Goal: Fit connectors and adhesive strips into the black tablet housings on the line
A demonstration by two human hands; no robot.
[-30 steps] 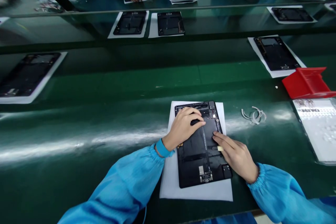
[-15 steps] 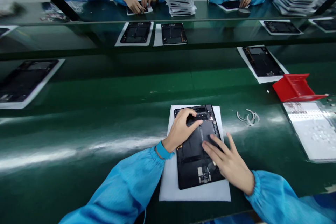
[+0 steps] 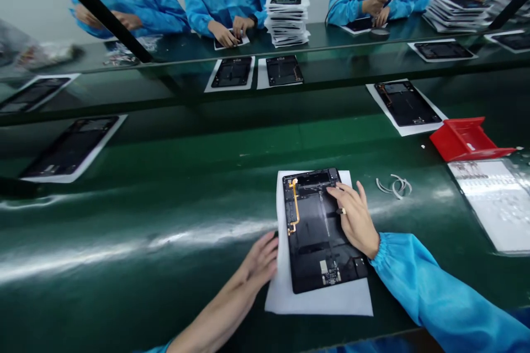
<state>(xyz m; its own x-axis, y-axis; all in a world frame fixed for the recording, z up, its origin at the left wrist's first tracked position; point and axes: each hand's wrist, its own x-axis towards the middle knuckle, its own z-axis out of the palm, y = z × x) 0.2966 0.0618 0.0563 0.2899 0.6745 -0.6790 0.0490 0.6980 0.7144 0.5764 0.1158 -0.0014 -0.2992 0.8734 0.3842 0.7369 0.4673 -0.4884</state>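
A black tablet back housing (image 3: 318,231) lies on a white paper sheet (image 3: 318,300) in front of me, with an orange flex cable (image 3: 295,207) along its left side. My right hand (image 3: 354,212) rests on the housing's upper right, with a small pale tab (image 3: 340,210) at its fingers. My left hand (image 3: 260,262) is off the housing, its fingers apart and touching the paper's left edge. The forearm behind it is bare.
A red plastic tray (image 3: 467,139) and a loop of white strips (image 3: 393,186) lie to my right, beside a clear sheet (image 3: 497,204). Other housings on paper line the green bench and shelf. Co-workers in blue sit beyond a stack of housings (image 3: 287,19).
My left hand has moved off the housing to the paper's left edge, uncovering the orange flex cable. Its blue sleeve no longer covers the forearm. My right hand has moved up the housing.
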